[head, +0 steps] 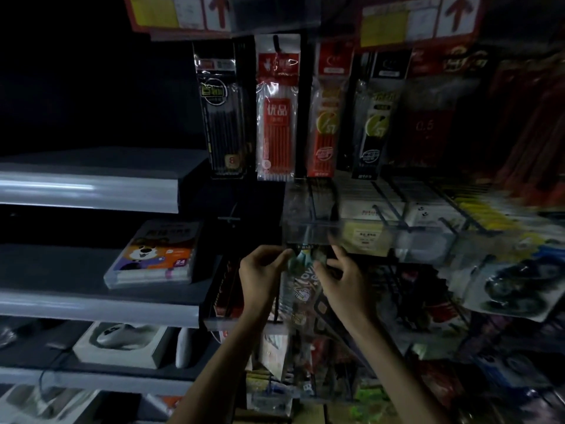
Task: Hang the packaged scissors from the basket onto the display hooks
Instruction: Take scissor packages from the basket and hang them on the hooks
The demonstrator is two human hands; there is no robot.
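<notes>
A packaged scissors [302,278] in a clear printed pack hangs between my hands, just below a clear plastic shelf front [308,231]. My left hand [261,272] pinches the pack's upper left edge. On the other side my right hand [344,278] grips the upper right edge with curled fingers. The top of the pack sits close under the shelf front, where the hook itself is too dark and blurred to make out. The basket is out of view.
Packs of pens [276,111] hang on hooks above. Grey shelves [91,191] at the left carry a crayon box [156,255] and a boxed mouse [122,342]. More packaged scissors [516,286] hang at the right, and wire hooks [394,215] stick out above them.
</notes>
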